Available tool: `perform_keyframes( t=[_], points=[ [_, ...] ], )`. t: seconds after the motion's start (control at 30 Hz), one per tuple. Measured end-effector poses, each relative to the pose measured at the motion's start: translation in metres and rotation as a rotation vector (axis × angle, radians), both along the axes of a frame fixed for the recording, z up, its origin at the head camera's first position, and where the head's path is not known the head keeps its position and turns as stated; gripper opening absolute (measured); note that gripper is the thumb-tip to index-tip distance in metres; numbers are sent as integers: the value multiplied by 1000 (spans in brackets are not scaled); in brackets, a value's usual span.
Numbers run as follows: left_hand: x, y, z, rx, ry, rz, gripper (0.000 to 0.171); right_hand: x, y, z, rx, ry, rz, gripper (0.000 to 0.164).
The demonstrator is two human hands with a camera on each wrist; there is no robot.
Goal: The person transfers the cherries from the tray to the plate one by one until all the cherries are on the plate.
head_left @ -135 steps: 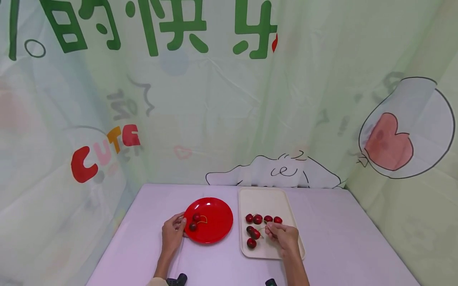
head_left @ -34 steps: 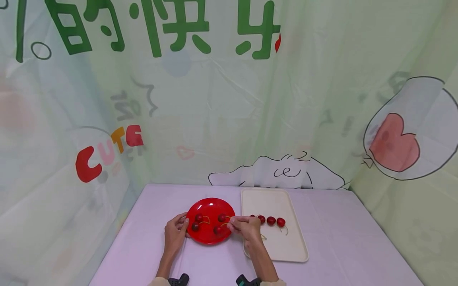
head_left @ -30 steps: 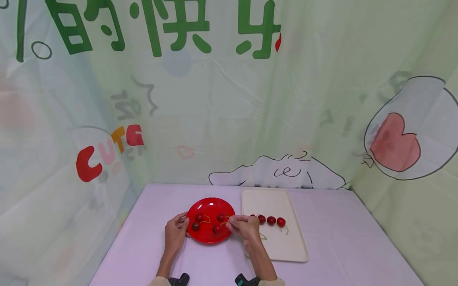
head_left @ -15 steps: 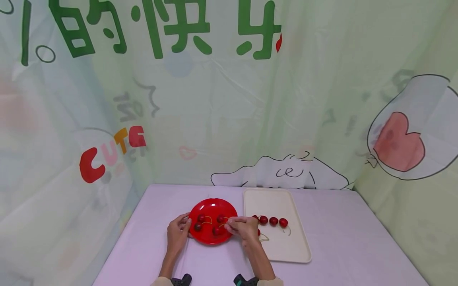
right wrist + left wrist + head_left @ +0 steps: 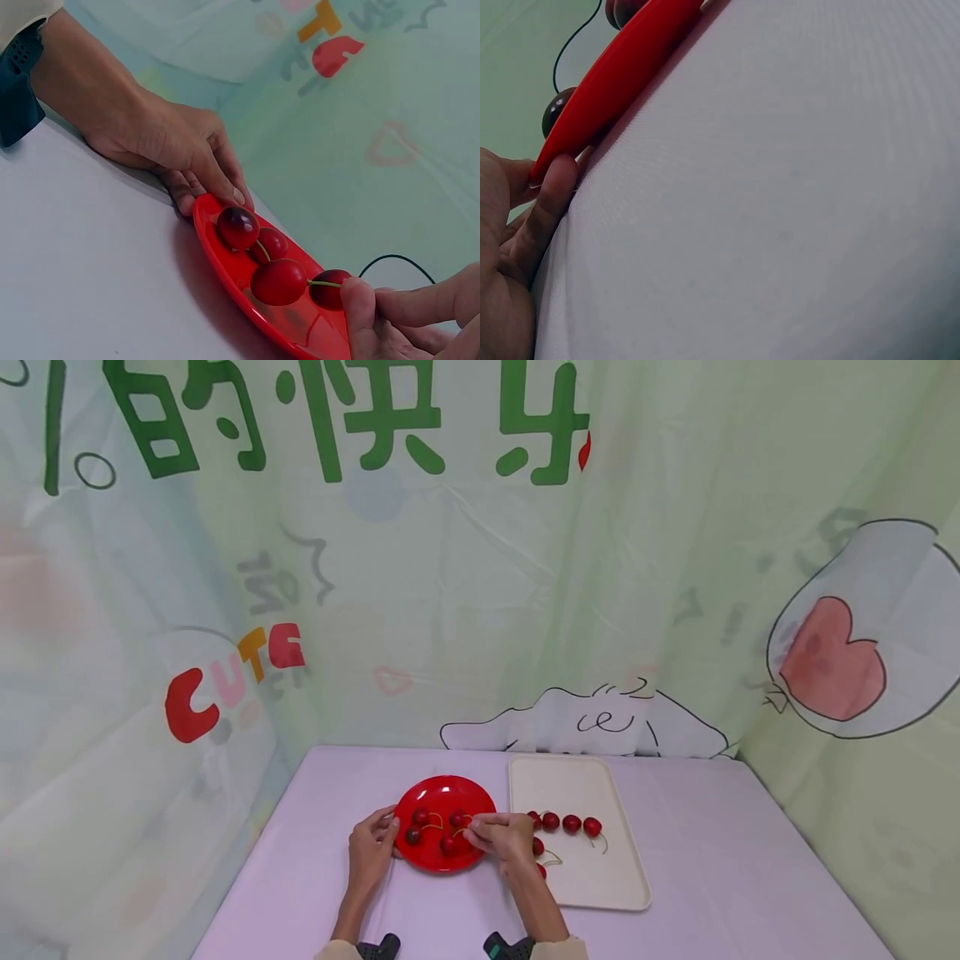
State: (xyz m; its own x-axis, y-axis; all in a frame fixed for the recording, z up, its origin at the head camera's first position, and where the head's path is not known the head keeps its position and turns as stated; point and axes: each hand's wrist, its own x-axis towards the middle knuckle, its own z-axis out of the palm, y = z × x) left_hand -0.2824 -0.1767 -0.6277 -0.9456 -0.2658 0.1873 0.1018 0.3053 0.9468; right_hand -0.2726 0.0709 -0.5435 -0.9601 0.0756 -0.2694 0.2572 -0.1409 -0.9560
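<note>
My left hand grips the left rim of a round red plate, with thumb over the edge and fingers beneath, as the left wrist view shows. Two dark cherries joined by curved stems lie on the plate's left side. Over its right side, my right hand pinches the stem of a red cherry pair between thumb and forefinger. One cherry of that pair hangs low at the plate's surface, its green stem running into the fingertips; its partner is partly behind them.
Right of the plate lies a cream rectangular tray with several cherries, four-sided and low-rimmed. A row of cherries crosses its middle; others sit partly behind my right wrist. A printed curtain rises behind the lilac tablecloth.
Since the oldest frame, my right hand has moved left from the tray to the plate, bringing a cherry pair. Over the last second it shifts slightly farther left. My left hand stays at the rim.
</note>
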Motion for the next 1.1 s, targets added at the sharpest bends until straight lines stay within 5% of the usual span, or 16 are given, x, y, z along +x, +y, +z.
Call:
perform_keyframes(
  t=[0.37, 1.1],
  points=[
    [1, -1, 3, 5, -6, 9, 33, -9, -6, -4, 23, -9, 11, 28],
    [-1, 0, 1, 7, -16, 6, 33, -17, -22, -8, 153, 44, -94, 20]
  ],
)
